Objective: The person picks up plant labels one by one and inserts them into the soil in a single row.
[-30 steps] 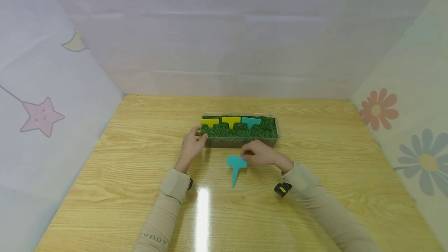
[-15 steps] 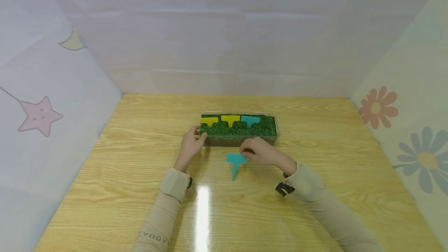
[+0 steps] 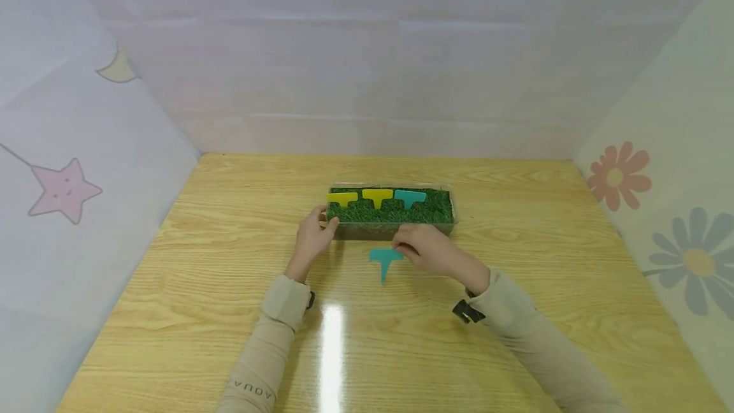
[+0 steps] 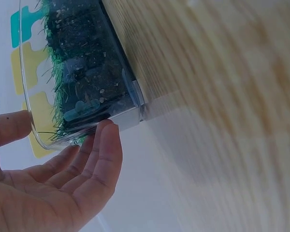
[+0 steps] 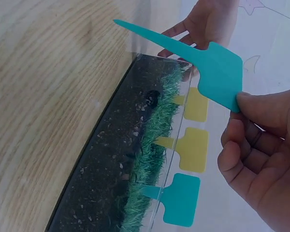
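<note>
My right hand point(image 3: 427, 248) pinches one corner of a blue T-shaped plant label point(image 5: 220, 72) between thumb and fingers. Its pointed stem point(image 3: 383, 271) hangs down in front of a clear planter box point(image 3: 367, 232) filled with dark soil and topped with green grass. My left hand point(image 3: 314, 234) grips the box's left end, thumb at the rim and fingers against the end wall in the left wrist view. Standing in the grass are two yellow plant labels, one at the left end point(image 3: 342, 198) and one beside it point(image 3: 378, 196), then a blue plant label point(image 3: 410, 198).
The box stands on a wood-grain table point(image 3: 201, 311), toward its back. A pale cloth wall point(image 3: 367, 81) rises behind, and printed side walls flank the table. Grass point(image 3: 438, 207) without a label shows at the box's right end.
The blue label in my right hand has risen slightly in the head view, and its stem looks shorter as it tilts. My left hand keeps its place on the box.
</note>
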The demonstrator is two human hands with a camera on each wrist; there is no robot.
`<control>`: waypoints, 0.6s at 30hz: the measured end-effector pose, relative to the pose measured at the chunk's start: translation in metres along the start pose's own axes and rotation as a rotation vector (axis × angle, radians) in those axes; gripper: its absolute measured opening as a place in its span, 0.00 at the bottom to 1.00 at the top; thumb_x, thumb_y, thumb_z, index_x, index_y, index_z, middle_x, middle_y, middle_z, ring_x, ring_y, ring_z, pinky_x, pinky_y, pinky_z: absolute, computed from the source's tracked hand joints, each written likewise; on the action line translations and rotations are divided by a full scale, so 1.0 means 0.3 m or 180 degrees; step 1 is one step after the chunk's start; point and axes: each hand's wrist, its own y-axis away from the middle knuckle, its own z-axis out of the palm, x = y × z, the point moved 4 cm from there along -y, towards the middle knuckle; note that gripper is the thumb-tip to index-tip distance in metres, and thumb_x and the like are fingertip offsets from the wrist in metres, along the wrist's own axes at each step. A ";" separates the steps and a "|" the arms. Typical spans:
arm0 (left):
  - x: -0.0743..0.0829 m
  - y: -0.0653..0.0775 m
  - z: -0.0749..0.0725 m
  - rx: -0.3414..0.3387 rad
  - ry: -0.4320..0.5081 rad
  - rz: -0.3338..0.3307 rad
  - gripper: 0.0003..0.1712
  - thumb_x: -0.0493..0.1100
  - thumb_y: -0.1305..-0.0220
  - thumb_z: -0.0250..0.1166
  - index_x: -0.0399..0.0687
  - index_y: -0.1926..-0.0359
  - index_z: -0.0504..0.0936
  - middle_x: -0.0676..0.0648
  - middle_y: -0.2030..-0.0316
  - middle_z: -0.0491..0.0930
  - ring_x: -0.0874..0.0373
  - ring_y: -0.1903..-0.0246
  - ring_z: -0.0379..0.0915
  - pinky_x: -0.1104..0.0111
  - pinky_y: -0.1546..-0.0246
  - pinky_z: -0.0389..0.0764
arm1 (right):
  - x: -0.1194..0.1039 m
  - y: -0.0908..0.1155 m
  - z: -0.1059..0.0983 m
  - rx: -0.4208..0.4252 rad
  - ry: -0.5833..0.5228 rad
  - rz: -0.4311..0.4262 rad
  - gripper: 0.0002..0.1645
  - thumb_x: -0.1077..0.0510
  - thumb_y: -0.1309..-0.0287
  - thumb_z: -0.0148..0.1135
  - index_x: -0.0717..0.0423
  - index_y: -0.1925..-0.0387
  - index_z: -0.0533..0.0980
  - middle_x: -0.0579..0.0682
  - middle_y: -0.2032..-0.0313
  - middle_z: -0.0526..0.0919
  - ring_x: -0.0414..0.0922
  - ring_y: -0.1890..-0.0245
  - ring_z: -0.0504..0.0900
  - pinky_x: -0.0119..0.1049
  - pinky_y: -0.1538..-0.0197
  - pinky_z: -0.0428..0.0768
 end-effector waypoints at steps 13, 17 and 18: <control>-0.005 -0.002 0.004 -0.0017 0.0027 -0.0013 0.28 0.44 0.34 0.54 0.36 0.37 0.62 0.34 0.49 0.71 0.44 0.58 0.74 0.58 0.64 0.78 | 0.007 0.024 -0.070 0.0473 0.0242 -0.0198 0.05 0.70 0.48 0.60 0.60 0.70 0.78 0.49 0.72 0.76 0.41 0.76 0.74 0.31 0.72 0.74; -0.006 -0.002 0.003 -0.0012 0.0004 0.0004 0.28 0.44 0.34 0.54 0.36 0.37 0.62 0.33 0.49 0.71 0.44 0.59 0.74 0.57 0.64 0.78 | 0.013 0.028 -0.095 0.0473 0.0311 -0.0165 0.05 0.70 0.48 0.60 0.60 0.69 0.78 0.49 0.71 0.76 0.41 0.76 0.74 0.32 0.71 0.75; -0.006 -0.002 0.002 -0.0009 -0.0002 0.0002 0.28 0.44 0.34 0.54 0.36 0.37 0.62 0.33 0.50 0.71 0.44 0.59 0.74 0.57 0.64 0.78 | 0.014 0.029 -0.100 0.0474 0.0322 -0.0154 0.05 0.70 0.48 0.60 0.60 0.69 0.78 0.49 0.71 0.76 0.41 0.76 0.74 0.32 0.71 0.75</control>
